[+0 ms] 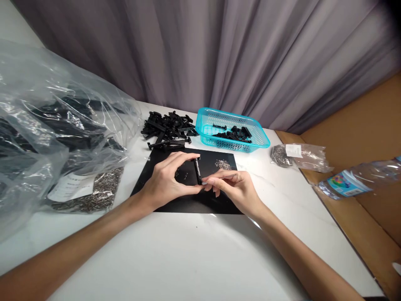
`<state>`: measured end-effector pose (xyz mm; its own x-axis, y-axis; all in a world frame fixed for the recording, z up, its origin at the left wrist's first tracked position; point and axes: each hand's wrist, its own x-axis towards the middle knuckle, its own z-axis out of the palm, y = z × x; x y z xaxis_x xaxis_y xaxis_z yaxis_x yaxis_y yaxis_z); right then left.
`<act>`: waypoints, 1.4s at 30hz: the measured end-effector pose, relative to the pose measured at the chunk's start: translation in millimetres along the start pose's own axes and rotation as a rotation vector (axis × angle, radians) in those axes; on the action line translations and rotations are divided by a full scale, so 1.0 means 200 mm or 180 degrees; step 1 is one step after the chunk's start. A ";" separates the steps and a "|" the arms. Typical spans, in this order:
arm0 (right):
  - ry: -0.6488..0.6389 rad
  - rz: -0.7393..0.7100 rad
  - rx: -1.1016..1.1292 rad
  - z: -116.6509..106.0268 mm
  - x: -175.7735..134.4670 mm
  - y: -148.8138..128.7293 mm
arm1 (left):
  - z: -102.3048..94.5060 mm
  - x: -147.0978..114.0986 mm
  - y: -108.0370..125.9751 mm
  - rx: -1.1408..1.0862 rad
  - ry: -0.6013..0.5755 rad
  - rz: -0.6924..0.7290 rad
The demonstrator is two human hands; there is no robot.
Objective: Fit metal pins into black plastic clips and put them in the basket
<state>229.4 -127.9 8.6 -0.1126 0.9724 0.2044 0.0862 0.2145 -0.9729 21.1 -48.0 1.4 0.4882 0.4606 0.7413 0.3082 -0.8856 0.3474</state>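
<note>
My left hand [169, 177] grips a slim black plastic part [197, 170] by its two ends, between the thumb below and a finger above. At the part's near end, my right hand [233, 186] has its thumb and fingertips pinched together. Whatever sits in that pinch is too small and too covered to make out. Both hands are held over a black mat [200, 205]. A heap of small metal pieces [222, 164] lies on the mat beyond my right hand, and a few loose ones [186, 176] show behind the left fingers.
A pile of black plastic parts [169, 127] lies behind the mat, beside a blue basket [265, 142] holding more. Large clear plastic bags [62, 83] and a bag of metal pieces [103, 188] fill the left. Rightward are a small bag [282, 155] and a plastic bottle [347, 184].
</note>
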 end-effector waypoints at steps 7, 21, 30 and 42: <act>0.0023 -0.0089 -0.0313 -0.01 0.01 -0.03 | 0.01 0.01 0.01 -0.0084 -0.0236 -0.0086; -0.0558 -0.0223 -0.2750 -0.42 -0.07 0.00 | 0.01 -0.01 -0.03 0.0007 -0.1043 -0.0705; -0.0671 -0.0918 -0.3336 -0.31 -0.04 0.08 | 0.03 0.00 -0.03 0.0121 -0.1016 -0.0649; 0.0232 -0.0860 -0.2524 -0.27 -0.01 0.15 | 0.03 0.00 -0.01 0.0085 -0.1123 -0.0589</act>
<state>285.5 -117.7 -14.9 -0.1675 0.8760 0.4523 0.7387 0.4154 -0.5308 24.1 -45.6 -3.3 0.6716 0.6082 0.4231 0.4360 -0.7861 0.4381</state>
